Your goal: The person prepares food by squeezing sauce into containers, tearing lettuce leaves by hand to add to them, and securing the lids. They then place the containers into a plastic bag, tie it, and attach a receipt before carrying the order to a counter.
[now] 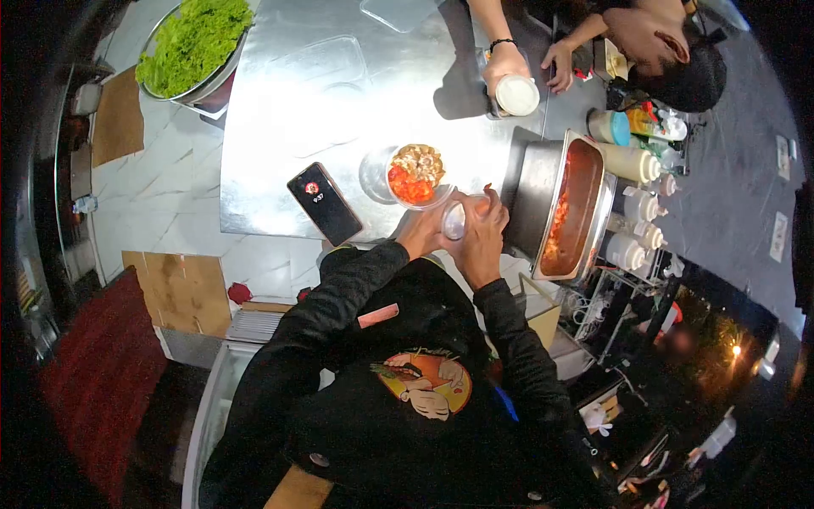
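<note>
Close to my body, over the front edge of the metal table, my left hand [421,232] and my right hand [483,242] are together around a small clear plastic cup [454,222]. Fingers of both hands are closed on it, though part of the left hand's grip is hidden. Just beyond stands a clear round container [416,176] with brownish chopped food on one side and bright red-orange pieces on the other. To my right is a deep steel pan [573,208] with reddish food along one side.
A phone [325,204] lies left of the container. Across the metal table [280,136], a co-worker's hand [506,68] holds a white-topped cup [517,95]. Squeeze bottles [634,204] line up beyond the pan. Lettuce [191,44] fills a large bowl at far left.
</note>
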Available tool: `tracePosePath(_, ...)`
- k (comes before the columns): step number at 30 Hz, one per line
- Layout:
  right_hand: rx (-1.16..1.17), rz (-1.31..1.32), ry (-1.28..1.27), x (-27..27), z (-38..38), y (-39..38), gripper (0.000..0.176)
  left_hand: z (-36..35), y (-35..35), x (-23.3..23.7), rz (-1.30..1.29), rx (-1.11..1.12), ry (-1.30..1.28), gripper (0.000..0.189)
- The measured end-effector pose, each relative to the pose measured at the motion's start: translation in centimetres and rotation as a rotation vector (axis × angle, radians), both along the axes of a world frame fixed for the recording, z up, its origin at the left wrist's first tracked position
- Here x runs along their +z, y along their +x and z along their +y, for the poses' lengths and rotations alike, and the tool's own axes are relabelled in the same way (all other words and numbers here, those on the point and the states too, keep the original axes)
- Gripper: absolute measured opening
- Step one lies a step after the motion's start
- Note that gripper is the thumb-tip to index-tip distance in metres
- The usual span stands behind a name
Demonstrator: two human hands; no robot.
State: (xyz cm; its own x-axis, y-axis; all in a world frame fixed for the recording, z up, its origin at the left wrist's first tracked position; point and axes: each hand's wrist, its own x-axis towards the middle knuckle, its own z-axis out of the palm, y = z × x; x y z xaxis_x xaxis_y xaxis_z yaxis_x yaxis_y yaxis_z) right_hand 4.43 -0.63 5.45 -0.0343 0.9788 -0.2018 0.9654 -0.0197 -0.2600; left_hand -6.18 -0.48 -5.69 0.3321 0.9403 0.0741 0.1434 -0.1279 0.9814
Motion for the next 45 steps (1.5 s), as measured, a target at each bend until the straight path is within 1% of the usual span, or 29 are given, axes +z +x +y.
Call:
tracePosePath(2, -0.039, 0.035, -0.014, 0.5, 0.0, 0.1, 0.076, -0.6, 0.8, -2.2, 0.099, 0.01, 0.077, 0.081)
tracePosePath(3, 0.001, 0.028, 0.049, 0.2, -0.1, 0.4, 0.076, -1.0, 1.2, -3.6, 0.093, -0.013, 0.068, 0.085)
tracePosePath(5, -0.032, 0.042, 0.052, 0.3, -0.4, 0.5, 0.075, -1.4, 1.8, -5.6, 0.082, -0.059, 0.051, 0.091)
tracePosePath(8, -0.073, 0.057, 0.077, 0.7, -0.7, 0.3, 0.071, -1.6, 1.7, -4.8, 0.049, -0.06, 0.022, 0.096)
tracePosePath(10, -0.097, 0.065, 0.135, 0.8, -1.2, 0.5, 0.07, -0.9, 1.8, -4.0, 0.097, -0.05, -0.064, 0.095)
tracePosePath(11, -0.112, 0.138, 0.182, 1.0, -1.9, 0.8, 0.07, -0.8, 2.1, -3.5, 0.119, -0.048, -0.107, 0.095)
tracePosePath(13, -0.132, 0.275, 0.299, 1.4, -3.1, 1.9, 0.07, -0.5, 2.6, -3.9, 0.069, -0.056, -0.213, 0.097)
tracePosePath(14, -0.192, 0.33, 0.331, 1.6, -3.6, 2.5, 0.071, -0.5, 2.9, -4.1, 0.044, -0.056, -0.268, 0.098)
tracePosePath(15, -0.254, 0.386, 0.361, 1.9, -4.4, 3.0, 0.073, -0.6, 2.9, -3.5, 0.008, -0.034, -0.276, 0.106)
tracePosePath(16, -0.31, 0.444, 0.393, 2.0, -5.3, 3.7, 0.074, -0.6, 2.9, -3.4, 0.018, -0.018, -0.194, 0.107)
tracePosePath(17, -0.44, 0.512, 0.333, 1.1, -6.7, 4.6, 0.076, -0.5, 2.8, -3.3, 0.029, -0.002, -0.111, 0.109)
tracePosePath(19, -0.558, 0.584, 0.27, 0.4, -8.8, 5.9, 0.077, -0.6, 2.8, -3.6, 0.069, 0.032, -0.009, 0.116)
tracePosePath(20, -0.615, 0.625, 0.237, -0.1, -9.7, 6.6, 0.078, -0.9, 2.8, -3.9, 0.065, 0.019, -0.052, 0.117)
tracePosePath(22, -0.605, 0.606, 0.277, -2.7, -11.0, 8.0, 0.079, -0.8, 2.7, -3.2, 0.065, 0.0, -0.136, 0.119)
tracePosePath(24, -0.638, 0.628, 0.339, -5.4, -12.0, 8.7, 0.078, -0.7, 2.6, -2.0, 0.136, -0.002, -0.03, 0.111)
tracePosePath(25, -0.704, 0.63, 0.29, -6.5, -12.7, 8.9, 0.077, -0.9, 2.4, -1.5, 0.162, -0.021, -0.039, 0.109)
tracePosePath(27, -0.716, 0.676, 0.308, -9.7, -13.5, 9.5, 0.077, -1.6, 2.1, -1.5, 0.247, 0.009, -0.028, 0.102)
tracePosePath(28, -0.721, 0.701, 0.313, -10.7, -13.6, 9.4, 0.077, -1.7, 2.2, -1.7, 0.217, 0.012, -0.06, 0.101)
tracePosePath(30, -0.662, 0.651, 0.393, -12.4, -12.8, 9.5, 0.078, -1.7, 2.4, -1.5, 0.158, 0.029, -0.124, 0.099)
tracePosePath(31, -0.626, 0.628, 0.429, -12.9, -12.3, 9.5, 0.078, -1.8, 2.7, -1.1, 0.176, 0.028, -0.111, 0.097)
tracePosePath(32, -0.628, 0.594, 0.401, -13.3, -12.1, 9.3, 0.078, -1.7, 2.9, -0.7, 0.2, 0.034, -0.095, 0.095)
tracePosePath(34, -0.637, 0.526, 0.356, -13.0, -11.4, 9.2, 0.077, -2.0, 2.1, -0.8, 0.237, 0.009, -0.081, 0.087)
tracePosePath(35, -0.609, 0.519, 0.379, -12.8, -11.3, 9.3, 0.078, -2.4, 1.7, -0.7, 0.087, 0.034, -0.229, 0.085)
tracePosePath(36, -0.592, 0.444, 0.336, -12.1, -11.1, 9.1, 0.079, -2.9, 1.7, -0.4, -0.074, 0.044, -0.375, 0.083)
tracePosePath(38, -0.571, 0.259, 0.266, -10.9, -10.6, 9.2, 0.081, -3.2, 0.9, -1.3, 0.139, 0.05, -0.282, 0.075)
tracePosePath(39, -0.626, 0.268, 0.188, -10.9, -10.4, 9.3, 0.086, -3.1, 1.3, 0.4, 0.115, 0.097, -0.269, 0.071)
tracePosePath(40, -0.574, 0.288, 0.181, -9.8, -10.0, 9.6, 0.088, -3.1, 1.8, 1.9, 0.029, 0.144, -0.447, 0.068)
tracePosePath(42, -0.516, 0.256, 0.107, -9.6, -9.8, 10.2, 0.093, -4.0, 0.4, -2.3, 0.0, 0.135, -0.449, 0.066)
tracePosePath(45, -0.477, 0.327, 0.022, -7.9, -9.3, 11.1, 0.092, -4.2, 1.2, -1.0, -0.169, 0.155, -0.673, 0.047)
